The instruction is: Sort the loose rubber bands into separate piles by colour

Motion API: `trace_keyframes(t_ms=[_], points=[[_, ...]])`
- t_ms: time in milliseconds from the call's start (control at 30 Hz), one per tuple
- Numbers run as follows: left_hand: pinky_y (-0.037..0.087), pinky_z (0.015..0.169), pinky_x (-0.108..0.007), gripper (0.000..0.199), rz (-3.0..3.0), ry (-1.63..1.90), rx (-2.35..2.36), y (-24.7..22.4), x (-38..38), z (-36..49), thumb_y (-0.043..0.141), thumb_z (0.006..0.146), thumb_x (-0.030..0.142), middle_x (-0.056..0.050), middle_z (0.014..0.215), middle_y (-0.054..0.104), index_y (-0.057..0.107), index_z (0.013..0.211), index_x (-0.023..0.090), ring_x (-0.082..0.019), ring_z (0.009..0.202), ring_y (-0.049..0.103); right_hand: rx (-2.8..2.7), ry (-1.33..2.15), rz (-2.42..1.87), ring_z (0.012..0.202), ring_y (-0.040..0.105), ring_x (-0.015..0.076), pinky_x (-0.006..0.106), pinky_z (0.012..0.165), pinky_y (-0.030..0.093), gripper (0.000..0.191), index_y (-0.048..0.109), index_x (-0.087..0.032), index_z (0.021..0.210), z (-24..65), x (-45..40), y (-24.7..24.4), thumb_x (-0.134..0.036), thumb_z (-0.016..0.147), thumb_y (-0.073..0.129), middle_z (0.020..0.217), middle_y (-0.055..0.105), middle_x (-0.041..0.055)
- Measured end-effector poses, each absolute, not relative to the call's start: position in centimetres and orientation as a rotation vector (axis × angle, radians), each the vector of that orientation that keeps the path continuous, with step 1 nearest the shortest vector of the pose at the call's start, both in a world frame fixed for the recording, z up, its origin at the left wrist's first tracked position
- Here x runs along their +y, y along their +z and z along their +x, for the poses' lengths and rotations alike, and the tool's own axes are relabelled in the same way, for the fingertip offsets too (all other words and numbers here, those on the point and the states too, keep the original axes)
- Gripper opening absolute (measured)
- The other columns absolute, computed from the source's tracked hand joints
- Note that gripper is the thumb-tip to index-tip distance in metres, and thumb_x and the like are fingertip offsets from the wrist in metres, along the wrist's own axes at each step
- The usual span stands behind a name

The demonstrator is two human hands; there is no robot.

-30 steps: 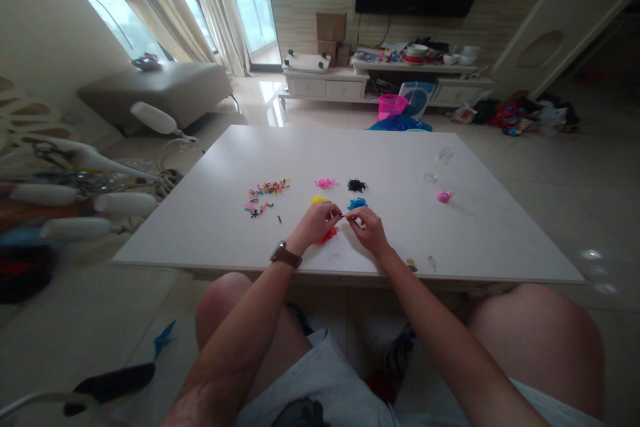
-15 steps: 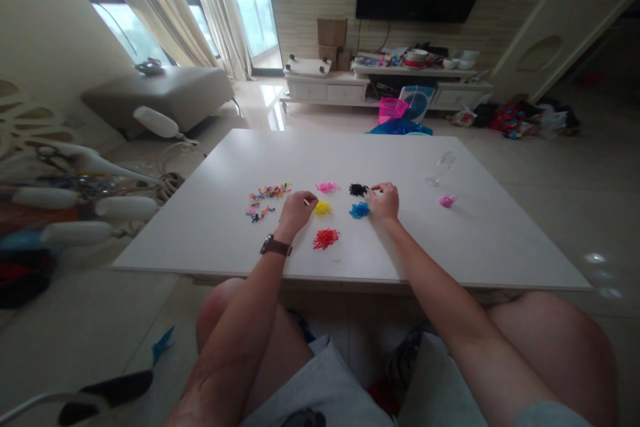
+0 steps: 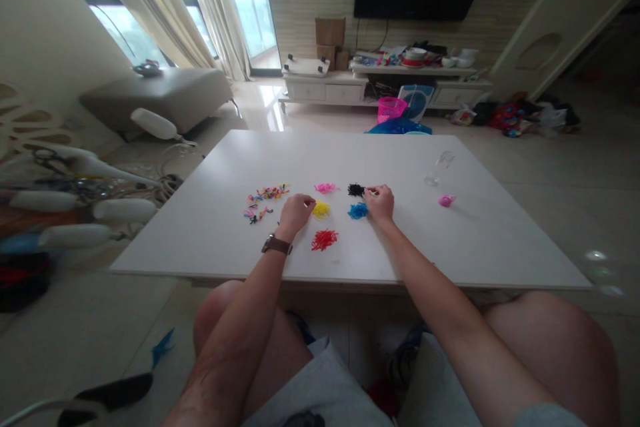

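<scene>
Head view, only one. Left arm in from bottom edge, angled up-right; left hand [image 3: 297, 211] back side up, just left of yellow pile [image 3: 322, 211] near mid-frame. Wearing brown-strapped watch [image 3: 277, 245] on that wrist. Right arm in from lower right, angled up-left; right hand [image 3: 381, 203] right of center, at right edge of black pile [image 3: 355, 190], just beside blue pile [image 3: 357, 211].

Left fingers: curled, tips close together at yellow pile's left edge. Right fingers: curled, thumb and index tips near each other by the black pieces. Can't tell on either hand whether pressed together or pinching a piece.

Also on white table [image 3: 195, 240]: pink pile [image 3: 326, 188] above yellow, red pile [image 3: 325, 239] below, mixed-color pile [image 3: 270, 193] at left, pink object [image 3: 445, 200] at right.

Fingertips too small and blurred. Clear item [image 3: 431, 181] at right, hard to make out. Upper arms cut off at bottom edge.
</scene>
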State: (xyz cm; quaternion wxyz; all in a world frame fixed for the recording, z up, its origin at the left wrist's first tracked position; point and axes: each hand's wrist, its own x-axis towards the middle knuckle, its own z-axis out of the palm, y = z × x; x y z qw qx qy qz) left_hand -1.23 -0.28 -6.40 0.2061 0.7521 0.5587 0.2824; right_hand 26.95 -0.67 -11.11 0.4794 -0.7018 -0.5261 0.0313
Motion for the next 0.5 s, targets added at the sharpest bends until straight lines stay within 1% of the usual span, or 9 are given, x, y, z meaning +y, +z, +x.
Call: trace_keyframes(t_ms=[267, 500], points=[[0.050, 0.078, -0.030, 0.021, 2.119, 0.773, 1.544, -6.2, -0.7, -1.8, 0.063, 0.088, 0.024, -0.009, 0.093, 0.077, 0.082, 0.094, 0.018, -0.019, 0.077, 0.067, -1.246, 0.061, -1.610, 0.080, 0.056, 0.0204, 0.035, 0.082, 0.046, 0.009, 0.061, -0.021, 0.073, 26.8, -1.9, -10.7, -0.024, 0.080, 0.056, 0.082, 0.060, 0.0039], [0.048, 0.072, -0.028, 0.018, 2.050, 0.827, 1.526, -5.3, -1.3, -1.8, 0.064, 0.085, 0.024, -0.006, 0.086, 0.076, 0.080, 0.093, 0.017, -0.017, 0.072, 0.065, -1.263, 0.055, -1.584, 0.078, 0.056, 0.0209, 0.037, 0.081, 0.046, 0.007, 0.058, -0.022, 0.071, 26.8, -2.2, -10.4, -0.022, 0.078, 0.055, 0.079, 0.058, 0.0027]])
